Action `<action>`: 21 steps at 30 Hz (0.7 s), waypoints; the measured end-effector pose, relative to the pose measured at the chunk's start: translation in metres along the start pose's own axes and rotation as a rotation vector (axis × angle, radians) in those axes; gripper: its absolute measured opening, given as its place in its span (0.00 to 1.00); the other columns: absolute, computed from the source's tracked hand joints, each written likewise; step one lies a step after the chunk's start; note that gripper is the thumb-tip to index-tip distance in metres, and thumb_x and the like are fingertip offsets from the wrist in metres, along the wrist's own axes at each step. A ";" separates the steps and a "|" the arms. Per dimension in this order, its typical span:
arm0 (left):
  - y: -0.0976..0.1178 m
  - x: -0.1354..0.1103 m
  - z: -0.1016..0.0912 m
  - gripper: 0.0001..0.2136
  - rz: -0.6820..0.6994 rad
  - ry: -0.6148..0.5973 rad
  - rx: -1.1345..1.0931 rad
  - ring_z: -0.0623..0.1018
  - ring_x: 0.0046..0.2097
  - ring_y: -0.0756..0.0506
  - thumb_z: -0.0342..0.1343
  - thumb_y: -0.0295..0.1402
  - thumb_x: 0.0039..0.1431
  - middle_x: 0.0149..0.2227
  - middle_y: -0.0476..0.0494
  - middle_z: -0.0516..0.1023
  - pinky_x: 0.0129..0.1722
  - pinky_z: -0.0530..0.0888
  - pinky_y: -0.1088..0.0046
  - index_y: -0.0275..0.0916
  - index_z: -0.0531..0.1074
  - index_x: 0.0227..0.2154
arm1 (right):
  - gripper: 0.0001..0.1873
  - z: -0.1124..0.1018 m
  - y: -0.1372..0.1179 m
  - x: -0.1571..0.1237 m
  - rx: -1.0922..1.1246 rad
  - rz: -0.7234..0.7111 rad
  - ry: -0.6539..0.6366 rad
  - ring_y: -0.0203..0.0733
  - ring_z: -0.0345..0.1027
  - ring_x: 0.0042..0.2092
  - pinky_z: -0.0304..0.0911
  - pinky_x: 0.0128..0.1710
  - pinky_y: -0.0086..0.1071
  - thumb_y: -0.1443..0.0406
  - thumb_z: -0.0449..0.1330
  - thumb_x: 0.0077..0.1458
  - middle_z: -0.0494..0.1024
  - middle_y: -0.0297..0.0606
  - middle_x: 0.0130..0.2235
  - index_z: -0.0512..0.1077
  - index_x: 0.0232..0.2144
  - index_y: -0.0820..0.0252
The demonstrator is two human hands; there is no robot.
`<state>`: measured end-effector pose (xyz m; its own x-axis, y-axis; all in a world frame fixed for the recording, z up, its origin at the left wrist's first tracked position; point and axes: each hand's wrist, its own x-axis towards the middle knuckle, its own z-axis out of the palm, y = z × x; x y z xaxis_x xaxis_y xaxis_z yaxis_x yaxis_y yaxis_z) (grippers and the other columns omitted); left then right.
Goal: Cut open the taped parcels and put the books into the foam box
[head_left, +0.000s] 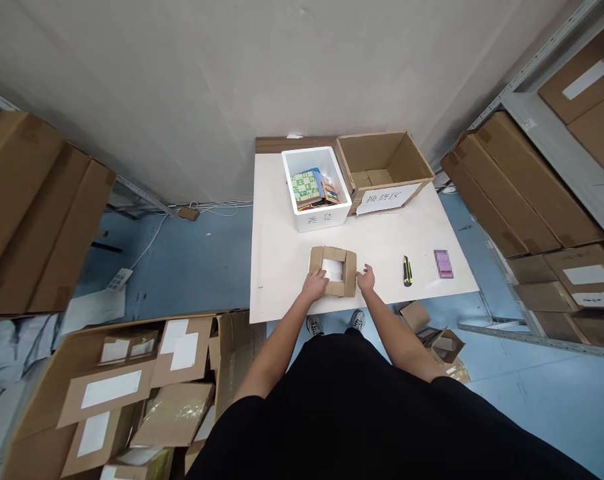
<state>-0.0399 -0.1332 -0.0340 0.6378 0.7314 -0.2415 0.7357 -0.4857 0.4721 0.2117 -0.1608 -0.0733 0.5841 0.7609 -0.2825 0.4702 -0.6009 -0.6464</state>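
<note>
A small cardboard box [351, 275] lies near the front edge of the white table [282, 267], its flaps folded outward around the opening. Inside it something flat and white [333, 269] shows. My left hand [316, 285] is closed on the box's left side, its fingertips over the inner edge of the flap. Just off the right side of the box is my right hand [366, 279], fingers apart and holding nothing. To its right lies a yellow and black utility knife [407, 271].
A white bin [322, 219] with booklets and a labelled cardboard carton [382, 180] stand at the table's back. A purple, pixelated item [443, 264] lies at right. A large carton [235, 360] of parcels stands left; opened boxes [445, 347] lie on the floor. Shelves flank both sides.
</note>
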 end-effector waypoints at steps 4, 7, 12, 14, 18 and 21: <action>-0.007 -0.016 0.011 0.12 -0.005 0.057 -0.181 0.60 0.75 0.34 0.55 0.36 0.70 0.69 0.39 0.70 0.71 0.66 0.51 0.40 0.84 0.42 | 0.25 -0.003 -0.019 -0.002 -0.061 -0.397 0.082 0.55 0.64 0.64 0.59 0.67 0.49 0.68 0.50 0.62 0.76 0.54 0.59 0.75 0.58 0.66; -0.013 -0.034 0.021 0.12 0.014 0.044 -0.268 0.57 0.76 0.34 0.58 0.38 0.69 0.70 0.42 0.69 0.72 0.65 0.52 0.41 0.83 0.34 | 0.22 0.005 -0.039 -0.010 -0.234 -0.722 -0.291 0.49 0.67 0.62 0.60 0.67 0.42 0.73 0.51 0.60 0.79 0.49 0.57 0.79 0.51 0.62; -0.009 -0.049 0.041 0.17 -0.026 0.157 -0.241 0.59 0.76 0.34 0.71 0.27 0.54 0.75 0.38 0.60 0.70 0.67 0.50 0.41 0.80 0.48 | 0.22 0.029 -0.065 -0.013 -0.559 -0.638 -0.539 0.51 0.66 0.64 0.60 0.65 0.38 0.79 0.56 0.55 0.79 0.55 0.57 0.79 0.49 0.68; -0.004 -0.049 0.050 0.18 -0.090 0.243 -0.227 0.61 0.75 0.33 0.71 0.27 0.55 0.77 0.37 0.56 0.69 0.69 0.51 0.41 0.79 0.49 | 0.21 0.033 -0.068 -0.012 -0.572 -0.618 -0.525 0.54 0.66 0.65 0.60 0.66 0.39 0.79 0.56 0.55 0.77 0.60 0.59 0.79 0.49 0.71; 0.003 -0.046 0.067 0.09 -0.172 0.371 -0.258 0.63 0.74 0.34 0.67 0.28 0.60 0.76 0.38 0.57 0.69 0.70 0.51 0.42 0.81 0.44 | 0.28 0.031 -0.066 -0.008 -0.547 -0.625 -0.502 0.55 0.55 0.73 0.54 0.71 0.43 0.78 0.59 0.53 0.68 0.59 0.69 0.76 0.57 0.70; 0.004 -0.045 0.074 0.07 -0.170 0.409 -0.286 0.63 0.74 0.36 0.62 0.26 0.63 0.74 0.39 0.62 0.70 0.67 0.51 0.41 0.82 0.42 | 0.40 0.026 -0.068 0.002 -0.441 -0.693 -0.445 0.51 0.40 0.78 0.45 0.76 0.47 0.77 0.59 0.52 0.53 0.48 0.77 0.67 0.68 0.64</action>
<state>-0.0487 -0.2032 -0.0842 0.3319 0.9433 -0.0108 0.6929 -0.2360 0.6813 0.1637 -0.1125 -0.0478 -0.1853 0.9533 -0.2386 0.8806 0.0534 -0.4709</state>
